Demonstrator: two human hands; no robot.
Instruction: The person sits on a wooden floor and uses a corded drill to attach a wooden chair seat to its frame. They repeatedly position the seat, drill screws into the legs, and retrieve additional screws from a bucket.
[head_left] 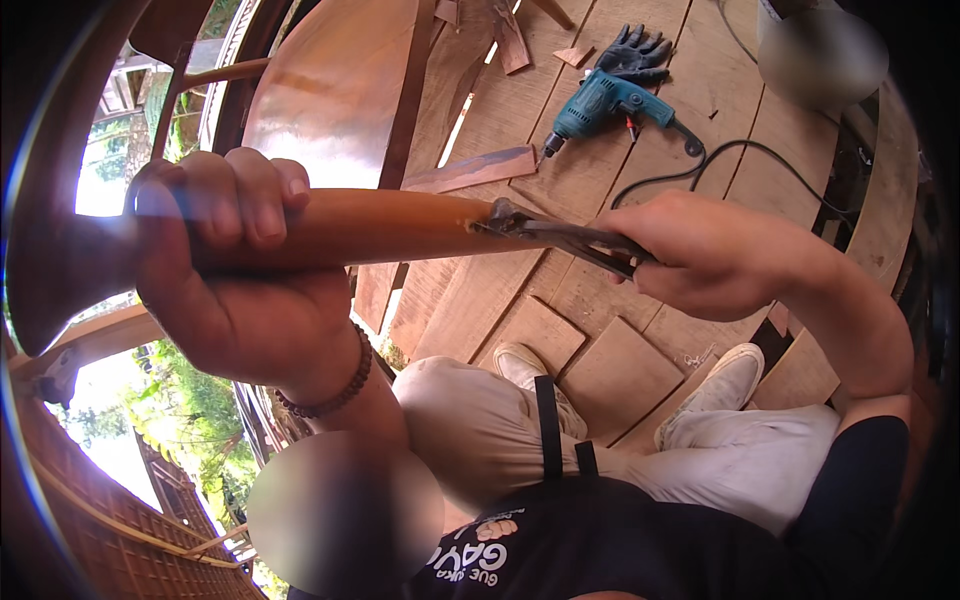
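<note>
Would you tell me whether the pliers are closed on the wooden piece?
Closed: the pliers nose bites the wooden piece end, right hand squeezing the handles.

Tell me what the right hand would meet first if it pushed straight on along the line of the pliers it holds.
The right hand points the pliers leftward, and their tips already bite the end of the brown wooden handle. Pushed further, it would likely drive along that handle toward the left hand gripping it.

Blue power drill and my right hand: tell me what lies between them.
In the head view, only the drill's black cord loops over bare floor planks between blue power drill and right hand.
</note>
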